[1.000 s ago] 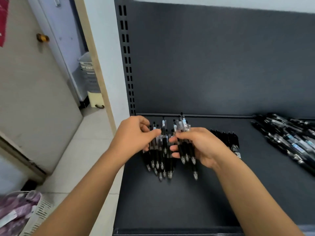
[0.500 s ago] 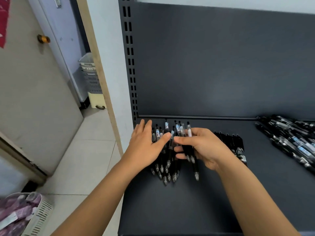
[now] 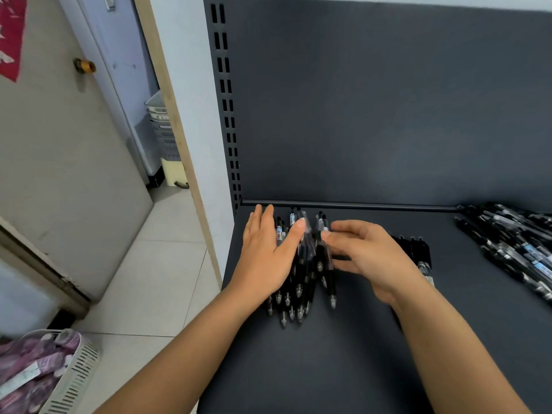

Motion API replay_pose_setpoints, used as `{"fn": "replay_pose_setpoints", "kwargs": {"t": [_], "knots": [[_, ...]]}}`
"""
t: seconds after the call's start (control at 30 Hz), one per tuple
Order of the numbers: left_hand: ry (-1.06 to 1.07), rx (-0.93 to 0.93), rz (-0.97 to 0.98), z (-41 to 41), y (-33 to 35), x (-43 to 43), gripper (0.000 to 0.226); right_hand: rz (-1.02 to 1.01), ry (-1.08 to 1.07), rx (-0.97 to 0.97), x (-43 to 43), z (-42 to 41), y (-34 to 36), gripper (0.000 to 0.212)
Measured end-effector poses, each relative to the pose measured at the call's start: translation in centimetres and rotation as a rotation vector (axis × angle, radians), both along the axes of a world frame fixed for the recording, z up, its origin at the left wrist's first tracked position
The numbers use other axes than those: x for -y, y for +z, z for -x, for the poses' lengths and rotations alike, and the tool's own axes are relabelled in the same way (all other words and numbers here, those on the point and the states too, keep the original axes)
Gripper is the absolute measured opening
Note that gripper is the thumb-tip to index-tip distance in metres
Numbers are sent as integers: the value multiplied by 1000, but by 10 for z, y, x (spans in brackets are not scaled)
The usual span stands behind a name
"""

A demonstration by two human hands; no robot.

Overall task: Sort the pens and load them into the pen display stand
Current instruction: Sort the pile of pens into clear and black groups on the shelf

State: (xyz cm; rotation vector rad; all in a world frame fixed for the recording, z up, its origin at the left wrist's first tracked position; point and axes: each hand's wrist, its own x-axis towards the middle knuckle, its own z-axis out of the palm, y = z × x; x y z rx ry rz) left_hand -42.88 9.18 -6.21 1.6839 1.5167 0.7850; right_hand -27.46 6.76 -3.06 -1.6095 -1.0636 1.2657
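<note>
Several black click pens (image 3: 300,282) lie side by side on the dark grey shelf (image 3: 328,369), tips pointing towards me. My left hand (image 3: 265,255) lies flat on the left part of this group, fingers straight and thumb across the barrels. My right hand (image 3: 367,255) touches the group's right side with relaxed, nearly straight fingers, its thumb tip on a pen barrel. Much of the pens' upper halves is hidden under both hands.
A short row of black pens (image 3: 418,249) lies just behind my right hand. A loose heap of pens (image 3: 513,243) covers the shelf's right end. The shelf's back panel rises behind. On the tiled floor at left stand a white basket (image 3: 71,372) and stacked grey baskets (image 3: 162,130).
My left hand opened and flattened onto the pens. My right hand loosened its grip, and the pens it held now lie with the group on the shelf.
</note>
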Motion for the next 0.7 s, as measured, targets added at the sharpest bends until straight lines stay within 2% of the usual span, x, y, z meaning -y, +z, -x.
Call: {"fn": "replay_pose_setpoints", "kwargs": {"t": [0.07, 0.17, 0.23, 0.3, 0.37, 0.53, 0.63, 0.7], "knots": [[-22, -39, -20, 5, -1, 3, 78, 2, 3, 61, 2, -2, -4, 42], [-73, -124, -29, 7, -3, 7, 82, -7, -7, -13, 7, 0, -7, 35], [-97, -171, -26, 4, -3, 7, 84, -5, 10, -48, 10, 3, -10, 53], [-105, -173, -18, 0, -2, 3, 81, 2, 66, -52, 12, 9, -11, 62], [-112, -175, -16, -3, -2, -1, 78, -1, 94, -24, 12, 15, -11, 60], [-97, -104, -36, -3, -3, -6, 74, -46, 75, 180, 4, 21, -12, 62], [-69, -49, -72, 1, -3, -4, 74, -85, 15, 160, 6, 21, -13, 65], [-73, -83, -125, 4, 1, -2, 75, -136, 3, 158, 10, 21, -11, 60]]}}
